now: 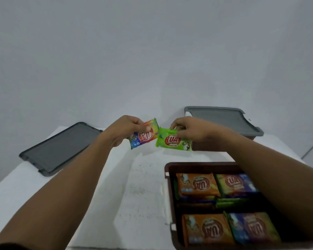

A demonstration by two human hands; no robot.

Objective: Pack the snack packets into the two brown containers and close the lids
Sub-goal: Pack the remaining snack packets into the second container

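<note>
Head cam: I've got the near brown container [167,170] nearly full (lid [60,147] off), left hand [126,129] pinching a rainbow packet [145,137], right hand [190,129] a green packet [172,141].

Two bare forearms reach into view, uncovered from wrist to near the elbow. The left hand [124,129] and right hand [192,129] show no rings, watch or gloves. A dark sleeve edge [5,246] shows at the lower left corner on the left arm.
</note>
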